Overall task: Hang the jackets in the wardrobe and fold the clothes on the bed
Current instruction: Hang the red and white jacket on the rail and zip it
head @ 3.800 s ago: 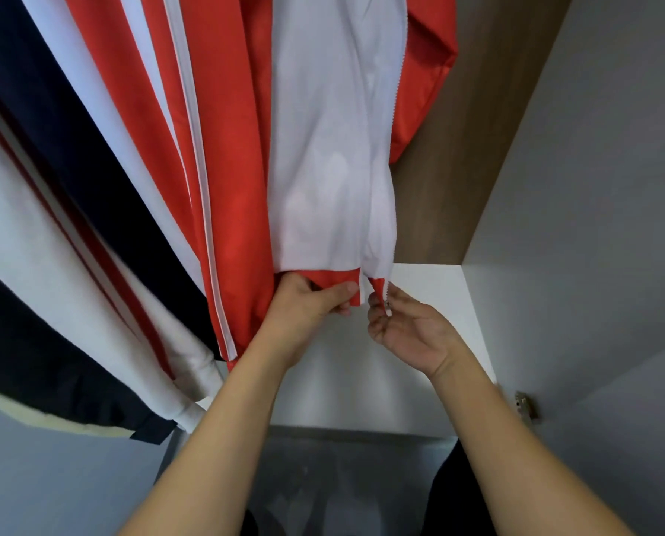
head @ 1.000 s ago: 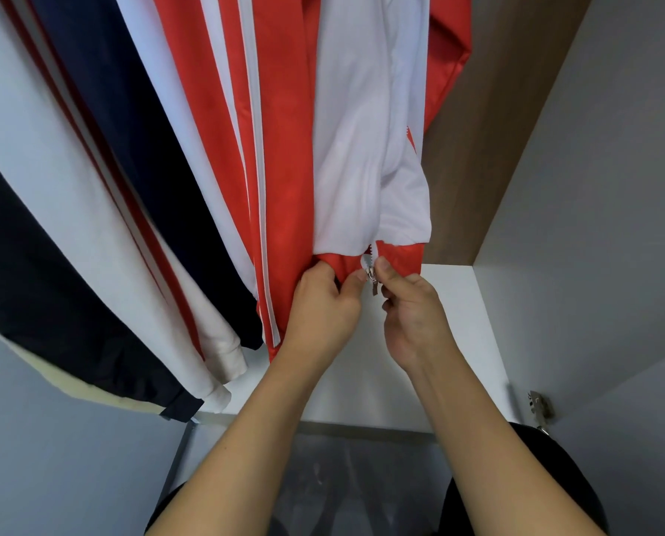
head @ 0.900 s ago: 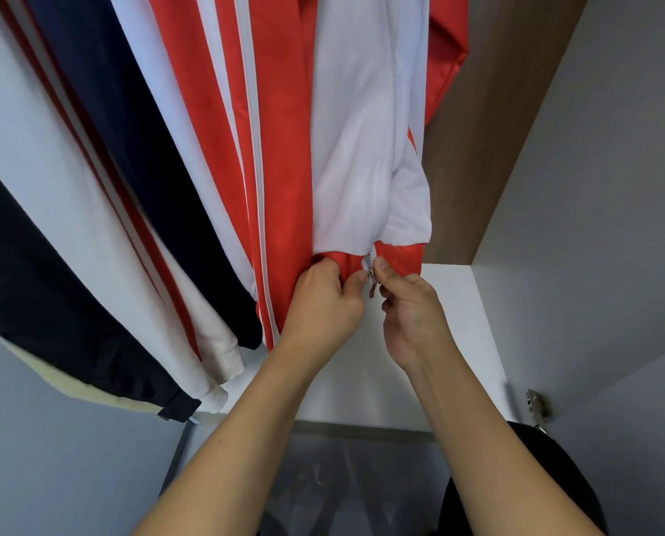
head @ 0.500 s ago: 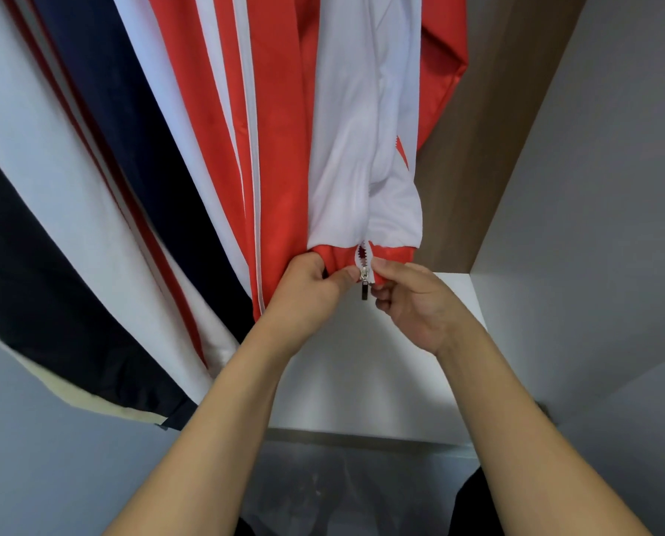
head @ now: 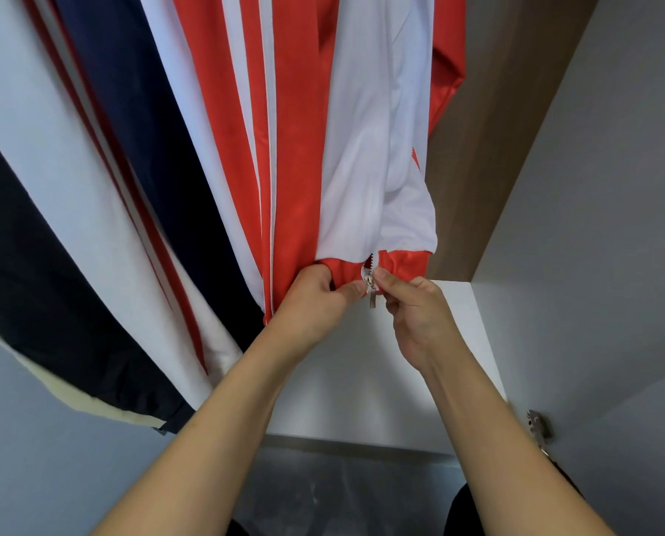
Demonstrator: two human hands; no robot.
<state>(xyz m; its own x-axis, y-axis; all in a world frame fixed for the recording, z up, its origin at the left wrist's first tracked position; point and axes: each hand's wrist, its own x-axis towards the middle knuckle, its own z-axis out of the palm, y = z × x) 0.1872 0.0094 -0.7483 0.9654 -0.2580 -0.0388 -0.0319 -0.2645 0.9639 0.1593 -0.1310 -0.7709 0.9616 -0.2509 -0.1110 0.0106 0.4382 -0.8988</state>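
A red and white jacket hangs in the wardrobe, its red hem at the middle of the head view. My left hand pinches the left side of that hem. My right hand grips the right side of the hem beside the metal zipper slider, whose pull tab dangles between my thumbs. The zipper's two halves meet at the slider at the bottom. Further left hang a navy and white jacket and a dark jacket.
The wardrobe's white floor shelf lies under the hem. A brown side panel and the grey open door stand to the right, with a metal hinge at its lower edge. Grey floor shows below.
My hands brought the two hem ends together, which were apart 3.8 s ago. The slider now sits on both zipper halves. Over the last half second the hands hardly moved.
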